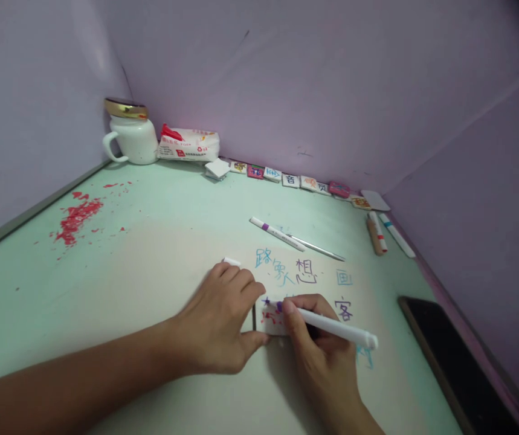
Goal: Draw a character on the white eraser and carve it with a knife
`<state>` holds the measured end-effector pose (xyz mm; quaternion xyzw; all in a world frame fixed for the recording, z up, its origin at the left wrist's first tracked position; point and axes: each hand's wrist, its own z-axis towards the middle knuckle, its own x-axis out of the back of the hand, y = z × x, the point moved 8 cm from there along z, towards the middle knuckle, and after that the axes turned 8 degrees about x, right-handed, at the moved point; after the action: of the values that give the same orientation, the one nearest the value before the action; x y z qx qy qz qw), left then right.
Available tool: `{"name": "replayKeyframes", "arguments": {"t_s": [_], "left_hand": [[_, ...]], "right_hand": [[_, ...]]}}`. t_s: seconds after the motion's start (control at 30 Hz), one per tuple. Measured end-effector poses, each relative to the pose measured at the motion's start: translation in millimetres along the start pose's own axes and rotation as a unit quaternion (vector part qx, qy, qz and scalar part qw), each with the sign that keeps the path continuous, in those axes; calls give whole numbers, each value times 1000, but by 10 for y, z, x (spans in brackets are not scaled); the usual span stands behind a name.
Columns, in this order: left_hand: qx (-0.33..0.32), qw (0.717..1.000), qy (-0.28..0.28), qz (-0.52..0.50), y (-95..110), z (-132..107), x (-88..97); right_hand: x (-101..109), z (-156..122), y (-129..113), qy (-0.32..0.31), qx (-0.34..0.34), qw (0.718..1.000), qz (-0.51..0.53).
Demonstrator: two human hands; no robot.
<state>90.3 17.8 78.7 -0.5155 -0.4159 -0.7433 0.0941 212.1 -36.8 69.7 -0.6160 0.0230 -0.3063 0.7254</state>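
My right hand (327,362) grips a white marker (341,327) with a purple tip, which touches or hovers just over a small white square block (272,326). Purple and red marks show on the block's face. From the left, the thumb and forefinger of my left hand (223,323) pinch the block's edges. A small white piece (232,261) pokes out behind the left knuckles, mostly hidden. Around my hands the tabletop (182,254) bears handwritten characters (306,272) in blue and purple. Just beyond lie a capped purple-banded marker (277,234) and a slim metal tool (322,249).
A white mug (136,140) with a gold lid and a tissue pack (190,145) stand at the back left. Several lettered blocks (290,180) line the wall. Red crumbs (78,219) lie at left. Markers (396,235) and a dark phone (454,362) are at right.
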Motion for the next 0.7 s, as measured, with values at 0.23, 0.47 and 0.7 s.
{"name": "replayKeyframes", "arguments": {"t_s": [0.23, 0.47, 0.7], "left_hand": [[-4, 1000, 7, 1, -1, 3, 18], [-6, 1000, 7, -6, -8, 7, 21], [-6, 1000, 16, -5, -13, 5, 22]], "right_hand": [[96, 42, 61, 8, 27, 998, -51], [143, 53, 57, 20, 22, 997, -64], [162, -13, 22, 75, -29, 997, -20]]}}
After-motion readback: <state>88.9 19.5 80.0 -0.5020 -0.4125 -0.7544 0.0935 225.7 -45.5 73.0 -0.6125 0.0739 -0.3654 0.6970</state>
